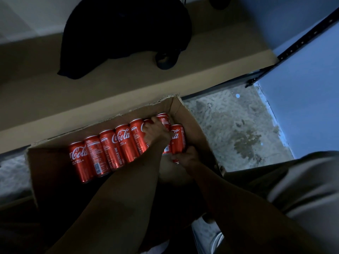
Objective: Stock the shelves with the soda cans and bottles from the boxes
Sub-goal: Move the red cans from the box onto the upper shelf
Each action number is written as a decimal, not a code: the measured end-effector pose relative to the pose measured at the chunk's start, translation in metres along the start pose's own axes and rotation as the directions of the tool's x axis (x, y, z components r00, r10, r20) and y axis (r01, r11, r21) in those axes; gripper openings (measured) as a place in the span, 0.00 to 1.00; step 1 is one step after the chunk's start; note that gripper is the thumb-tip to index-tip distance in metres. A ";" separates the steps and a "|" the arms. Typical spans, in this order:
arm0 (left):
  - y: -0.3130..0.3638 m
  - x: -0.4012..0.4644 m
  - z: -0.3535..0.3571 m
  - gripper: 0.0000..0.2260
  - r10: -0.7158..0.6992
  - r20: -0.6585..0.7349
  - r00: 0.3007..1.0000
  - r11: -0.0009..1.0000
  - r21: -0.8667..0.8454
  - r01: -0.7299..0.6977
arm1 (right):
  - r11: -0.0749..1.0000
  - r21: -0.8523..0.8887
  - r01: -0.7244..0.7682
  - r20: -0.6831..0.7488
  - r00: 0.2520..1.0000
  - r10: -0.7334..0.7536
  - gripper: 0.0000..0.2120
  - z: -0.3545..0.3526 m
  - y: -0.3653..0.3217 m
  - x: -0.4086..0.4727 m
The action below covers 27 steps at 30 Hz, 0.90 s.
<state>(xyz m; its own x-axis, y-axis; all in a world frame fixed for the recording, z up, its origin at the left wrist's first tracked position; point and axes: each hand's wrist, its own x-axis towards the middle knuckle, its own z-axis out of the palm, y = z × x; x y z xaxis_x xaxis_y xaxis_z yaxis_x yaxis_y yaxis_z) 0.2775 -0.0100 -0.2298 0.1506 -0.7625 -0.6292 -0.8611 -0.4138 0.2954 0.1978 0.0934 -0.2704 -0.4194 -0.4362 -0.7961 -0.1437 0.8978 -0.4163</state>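
Red cola cans point(110, 149) in an open cardboard box point(190, 118)

They lie in a row against the box's far wall; one more can point(177, 139) lies at the right end, beneath the tan shelf point(73, 92).

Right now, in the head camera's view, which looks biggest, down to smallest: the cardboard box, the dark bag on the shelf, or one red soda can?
1. cardboard box
2. dark bag, not much smaller
3. red soda can, clearly smallest

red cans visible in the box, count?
8. Six stand in a row along the box's far wall, from the leftmost can rightward; the left hand covers one. The right hand grips the eighth. More may be hidden.
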 end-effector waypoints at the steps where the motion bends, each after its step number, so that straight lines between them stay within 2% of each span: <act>1: -0.002 0.002 0.005 0.43 0.021 0.013 1.000 1.000 -0.024 -0.021 | 1.000 0.009 -0.001 -0.005 1.000 0.001 0.29 -0.004 -0.002 -0.005; 4: -0.005 -0.002 0.009 0.43 0.070 0.033 0.997 0.990 -0.124 -0.065 | 0.998 0.047 -0.038 0.002 0.999 0.038 0.29 -0.012 -0.001 -0.009; 8: -0.011 -0.003 0.001 0.43 0.083 0.039 0.996 0.959 -0.274 -0.069 | 0.990 0.140 -0.023 0.054 0.998 0.015 0.28 -0.017 0.000 -0.010; 14: -0.027 -0.015 -0.014 0.41 0.195 0.074 0.978 0.896 -0.419 -0.147 | 0.977 0.214 -0.015 0.106 0.994 -0.008 0.32 -0.022 -0.006 -0.018; 18: -0.043 -0.028 -0.031 0.41 0.250 0.096 0.964 0.810 -0.566 -0.154 | 0.961 0.276 0.009 0.156 0.986 -0.054 0.32 -0.023 -0.016 -0.031; 21: -0.059 -0.042 -0.047 0.42 0.255 0.098 0.962 0.729 -0.673 -0.125 | 0.952 0.296 0.082 0.207 0.967 -0.148 0.30 -0.020 -0.021 -0.051; 24: -0.080 -0.061 -0.066 0.41 0.242 0.102 0.965 0.628 -0.775 -0.076 | 0.936 0.309 0.166 0.274 0.927 -0.255 0.40 -0.013 -0.021 -0.068; 27: -0.104 -0.081 -0.082 0.42 0.229 0.080 0.970 0.541 -0.839 -0.058 | 0.908 0.356 0.222 0.336 0.876 -0.346 0.46 -0.008 -0.024 -0.085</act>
<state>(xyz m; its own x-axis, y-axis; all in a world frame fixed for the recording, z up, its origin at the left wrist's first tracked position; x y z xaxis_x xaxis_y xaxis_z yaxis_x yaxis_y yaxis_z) 0.3943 0.0536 -0.1508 -0.0904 -0.7945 -0.6005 -0.0671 -0.5967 0.7997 0.2297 0.1097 -0.1896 -0.0160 -0.7131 -0.7009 0.0955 0.6967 -0.7110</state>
